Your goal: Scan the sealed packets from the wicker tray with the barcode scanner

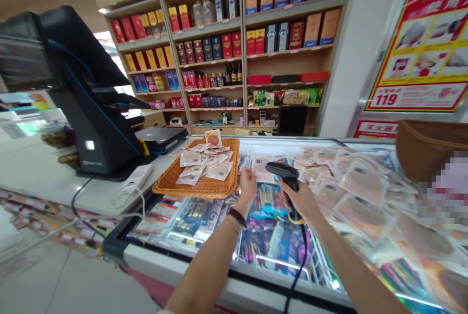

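Observation:
My right hand (298,197) is wrapped round the handle of a black barcode scanner (282,170), whose cable hangs down toward me. The scanner's head is over the right edge of a flat, clear packet (261,166) with a printed label. My left hand (248,183), with dark beads at the wrist, is closed at the left edge of this packet. To the left of that hand is an orange wicker basket (161,186) with several similar packets (204,160) in a loose heap. Many more flat packets (365,177) are spread on the glass lid at the right.
Below the glass of the chest freezer (175,275) lie colourful wrapped goods. A black checkout terminal (98,104) and a flat black-and-grey device (161,137) stand on the left counter. A brown basket (420,150) is at the right. Shelves of boxes (215,19) line the back wall.

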A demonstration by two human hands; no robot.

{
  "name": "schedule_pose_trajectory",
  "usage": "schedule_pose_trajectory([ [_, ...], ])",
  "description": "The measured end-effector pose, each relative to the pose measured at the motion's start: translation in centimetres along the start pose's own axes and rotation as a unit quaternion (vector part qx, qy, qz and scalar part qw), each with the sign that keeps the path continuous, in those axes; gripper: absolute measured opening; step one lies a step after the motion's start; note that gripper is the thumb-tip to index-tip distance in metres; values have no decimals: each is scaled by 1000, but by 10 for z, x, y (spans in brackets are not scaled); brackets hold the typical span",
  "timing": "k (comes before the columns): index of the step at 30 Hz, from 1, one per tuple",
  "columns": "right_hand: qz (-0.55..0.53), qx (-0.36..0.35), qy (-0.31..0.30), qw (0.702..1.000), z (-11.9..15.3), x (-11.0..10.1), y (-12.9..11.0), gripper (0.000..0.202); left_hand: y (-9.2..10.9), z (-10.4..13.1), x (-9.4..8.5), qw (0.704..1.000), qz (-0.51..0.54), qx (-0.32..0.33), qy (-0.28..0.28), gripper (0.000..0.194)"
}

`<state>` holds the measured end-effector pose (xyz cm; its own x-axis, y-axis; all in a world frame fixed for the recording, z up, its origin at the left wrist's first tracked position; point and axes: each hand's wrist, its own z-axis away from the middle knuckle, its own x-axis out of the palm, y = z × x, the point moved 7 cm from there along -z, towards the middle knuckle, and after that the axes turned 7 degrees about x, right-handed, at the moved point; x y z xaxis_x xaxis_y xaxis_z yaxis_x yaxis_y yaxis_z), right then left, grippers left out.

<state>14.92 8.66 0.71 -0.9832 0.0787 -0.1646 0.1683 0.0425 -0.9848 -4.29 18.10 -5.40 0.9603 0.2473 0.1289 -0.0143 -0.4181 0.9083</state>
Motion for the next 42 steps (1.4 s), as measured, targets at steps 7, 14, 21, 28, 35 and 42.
schedule_pose_trajectory([
  [7,3,1,-9,1000,5,0,-10,45,3,0,-3,1000,-11,9,16,18],
  [14,8,-3,-4,1000,5,0,-8,46,7,1,-4,1000,9,0,25,18],
  [21,-40,3,3,999,3,-2,-9,46,11,3,-6,998,40,-23,34,23],
  [28,-110,-11,72,991,0,-53,-7,45,13,-1,5,985,93,-111,92,23],
  [35,-72,-46,192,978,22,-157,-24,50,39,-4,106,977,159,-140,28,18],
  [42,-54,-38,293,954,53,-237,-16,49,81,21,226,961,217,-157,-74,18],
])
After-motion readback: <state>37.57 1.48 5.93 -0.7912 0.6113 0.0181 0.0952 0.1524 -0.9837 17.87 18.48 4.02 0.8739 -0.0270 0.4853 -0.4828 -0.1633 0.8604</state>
